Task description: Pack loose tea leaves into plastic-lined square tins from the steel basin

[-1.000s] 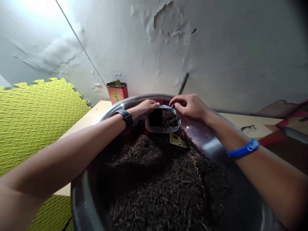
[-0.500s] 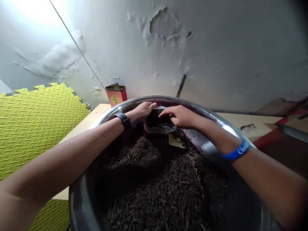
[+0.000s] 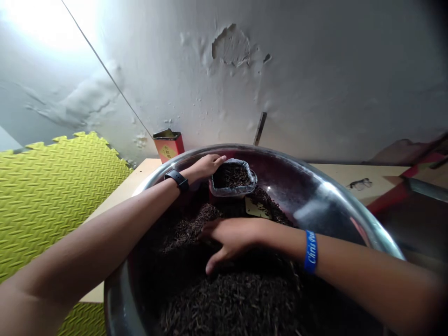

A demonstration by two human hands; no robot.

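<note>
A large metal basin (image 3: 308, 175) holds a heap of dark, dry leaf-like pieces (image 3: 234, 305). Inside it near the far rim stands a tin (image 3: 227, 192) lined with clear plastic and filled with the same dark pieces. My left hand (image 3: 207, 166), below a black watch, grips the tin's left far edge. My right hand (image 3: 233, 238) is over the heap in the basin's middle, thumb and fingers apart; its fingertips are partly in shadow. A gold-coloured lid (image 3: 257, 208) lies on the pieces just right of the tin.
On the wooden table (image 3: 121, 189), an open red tin (image 3: 169, 145) stands behind the basin's left rim. Glasses (image 3: 360, 184) lie at right. Yellow foam mats (image 3: 63, 186) are at left; a metal bar (image 3: 260, 129) leans on the wall.
My right hand has left the lined tin and moved down and left over the heap, its fingers spreading. My left hand stays at the tin.
</note>
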